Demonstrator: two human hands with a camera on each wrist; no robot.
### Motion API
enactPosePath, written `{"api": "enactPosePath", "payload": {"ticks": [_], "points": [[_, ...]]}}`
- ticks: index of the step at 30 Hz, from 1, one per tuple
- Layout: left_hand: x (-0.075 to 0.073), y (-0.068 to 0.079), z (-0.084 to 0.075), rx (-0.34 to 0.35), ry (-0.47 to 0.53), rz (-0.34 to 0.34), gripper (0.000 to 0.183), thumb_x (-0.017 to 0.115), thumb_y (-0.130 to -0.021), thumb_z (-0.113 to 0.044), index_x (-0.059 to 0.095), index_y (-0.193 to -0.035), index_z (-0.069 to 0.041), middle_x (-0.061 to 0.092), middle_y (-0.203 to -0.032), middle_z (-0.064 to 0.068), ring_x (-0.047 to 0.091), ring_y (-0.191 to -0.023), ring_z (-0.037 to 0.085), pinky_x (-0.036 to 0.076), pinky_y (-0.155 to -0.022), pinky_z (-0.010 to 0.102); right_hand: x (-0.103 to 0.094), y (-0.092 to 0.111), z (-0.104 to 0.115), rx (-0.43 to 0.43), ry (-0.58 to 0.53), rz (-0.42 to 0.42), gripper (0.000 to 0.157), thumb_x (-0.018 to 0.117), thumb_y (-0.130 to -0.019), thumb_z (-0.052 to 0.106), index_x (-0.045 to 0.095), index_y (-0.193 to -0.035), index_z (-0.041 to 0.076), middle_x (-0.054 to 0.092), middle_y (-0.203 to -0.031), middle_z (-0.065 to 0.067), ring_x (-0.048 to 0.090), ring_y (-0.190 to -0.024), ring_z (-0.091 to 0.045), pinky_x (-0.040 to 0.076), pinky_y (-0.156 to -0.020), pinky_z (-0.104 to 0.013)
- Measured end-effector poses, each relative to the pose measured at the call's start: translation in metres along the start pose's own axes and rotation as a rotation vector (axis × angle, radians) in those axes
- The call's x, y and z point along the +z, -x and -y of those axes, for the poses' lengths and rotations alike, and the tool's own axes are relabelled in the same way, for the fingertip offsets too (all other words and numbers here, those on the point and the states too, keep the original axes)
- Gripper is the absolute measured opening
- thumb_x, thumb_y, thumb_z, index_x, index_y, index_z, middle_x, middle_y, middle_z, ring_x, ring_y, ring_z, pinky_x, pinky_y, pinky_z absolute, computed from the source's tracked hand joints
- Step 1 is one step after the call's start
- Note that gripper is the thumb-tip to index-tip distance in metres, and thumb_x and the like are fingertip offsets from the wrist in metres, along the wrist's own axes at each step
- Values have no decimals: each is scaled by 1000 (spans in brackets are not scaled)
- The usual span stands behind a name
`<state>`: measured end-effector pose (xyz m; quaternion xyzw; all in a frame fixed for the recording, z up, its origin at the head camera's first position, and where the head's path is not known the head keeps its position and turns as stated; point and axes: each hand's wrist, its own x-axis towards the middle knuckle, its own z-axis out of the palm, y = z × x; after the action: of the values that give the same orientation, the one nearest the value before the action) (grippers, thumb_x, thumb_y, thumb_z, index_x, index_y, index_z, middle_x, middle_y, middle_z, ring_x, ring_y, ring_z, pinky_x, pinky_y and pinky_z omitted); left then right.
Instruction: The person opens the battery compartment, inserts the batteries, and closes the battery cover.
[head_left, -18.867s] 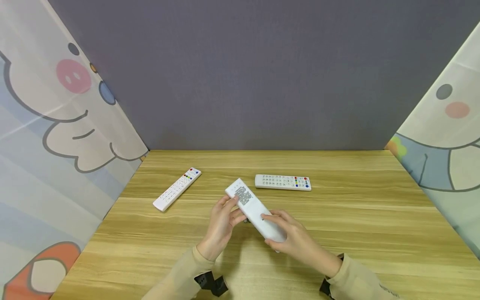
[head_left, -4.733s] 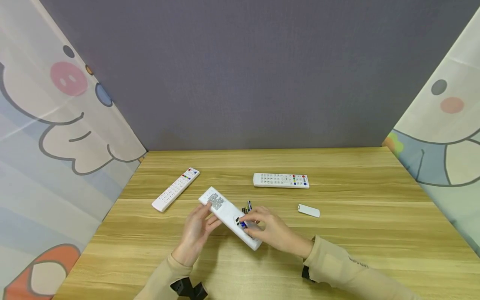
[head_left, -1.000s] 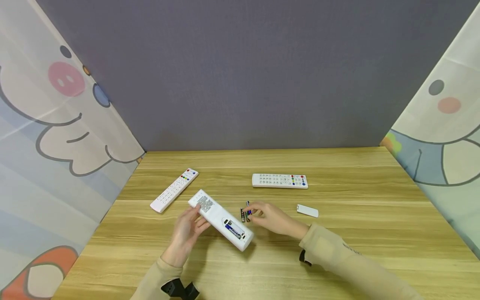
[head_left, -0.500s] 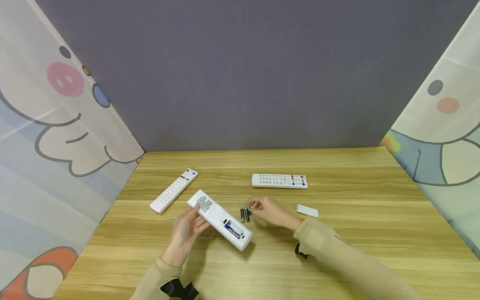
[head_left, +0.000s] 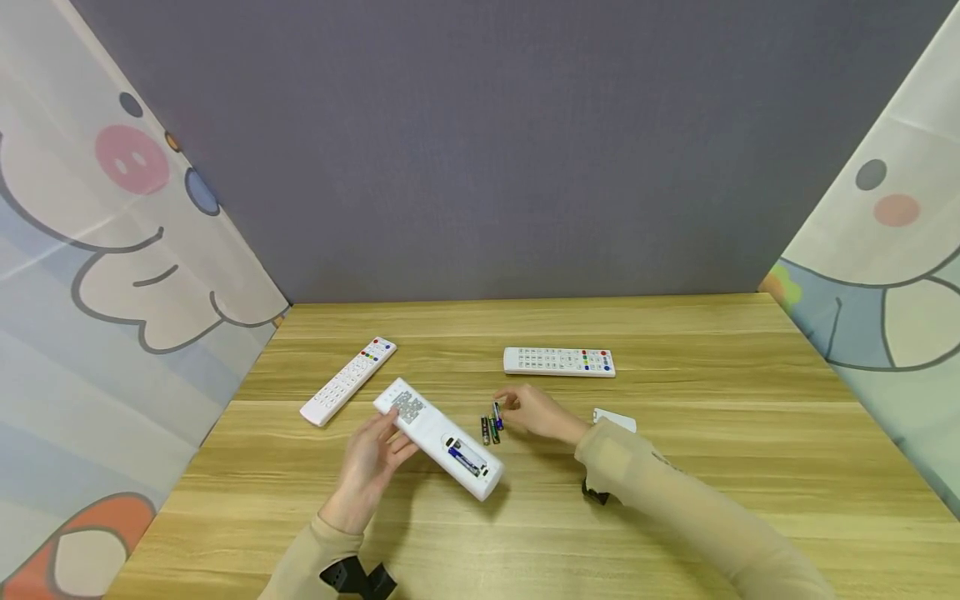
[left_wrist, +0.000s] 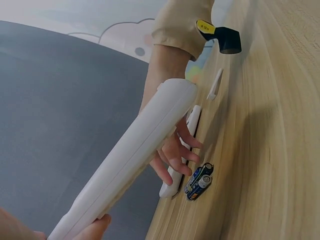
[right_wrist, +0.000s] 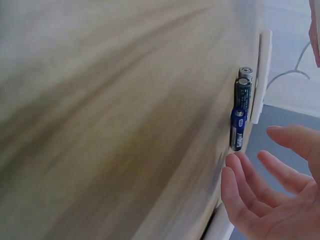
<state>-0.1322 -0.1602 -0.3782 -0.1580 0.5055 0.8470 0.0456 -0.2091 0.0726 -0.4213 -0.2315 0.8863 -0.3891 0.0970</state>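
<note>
My left hand (head_left: pixel 365 467) grips a white remote control (head_left: pixel 431 433) by its far end, back side up and tilted above the table. Its battery compartment (head_left: pixel 468 458) is uncovered, with one blue battery lying inside. Right of it, three batteries lie side by side on the wood: a blue battery (head_left: pixel 498 415), a green-and-dark battery (head_left: pixel 493 431) and a dark battery (head_left: pixel 484 430). My right hand (head_left: pixel 534 414) hovers just beside them, fingers loosely bent and apart, holding nothing. In the right wrist view its fingertips end close to the blue battery (right_wrist: pixel 237 131).
A white battery cover (head_left: pixel 615 420) lies to the right, partly behind my right sleeve. Two more white remotes rest buttons up: the left remote (head_left: pixel 348 382) at a slant, the back remote (head_left: pixel 558 362) crosswise. A grey panel (head_left: pixel 525 150) stands behind the table (head_left: pixel 712 400).
Much earlier the remote's cover was on; later my right hand worked at the uncovered compartment. Over the last second it let go of the blue battery beside the others and drew slightly back.
</note>
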Motion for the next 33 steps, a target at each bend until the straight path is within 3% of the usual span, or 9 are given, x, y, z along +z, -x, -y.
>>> {"api": "enactPosePath", "payload": {"ticks": [13, 28, 33], "points": [[2, -1, 0, -17, 7, -13, 10, 37, -94, -7, 45, -95, -3, 58, -85, 2, 62, -71, 17, 54, -68, 28, 4, -12, -7, 68, -24, 26, 30, 64, -78, 8, 59, -105, -3, 54, -62, -1, 42, -48, -6, 35, -41, -15], [4, 0, -2, -11, 6, -7, 10, 36, -94, -8, 44, -98, -2, 58, -86, 2, 62, -72, 17, 54, -68, 28, 9, -17, -5, 104, 44, 20, 24, 66, -75, 6, 62, -98, -2, 55, -62, 0, 45, -52, -8, 39, -46, -17], [3, 0, -2, -10, 15, -10, 10, 36, -94, -7, 45, -97, -3, 59, -85, 2, 62, -71, 17, 54, -67, 28, 8, -17, -3, 123, 56, 9, 21, 67, -73, 3, 63, -92, -1, 58, -69, -3, 48, -54, -9, 43, -49, -19]]}}
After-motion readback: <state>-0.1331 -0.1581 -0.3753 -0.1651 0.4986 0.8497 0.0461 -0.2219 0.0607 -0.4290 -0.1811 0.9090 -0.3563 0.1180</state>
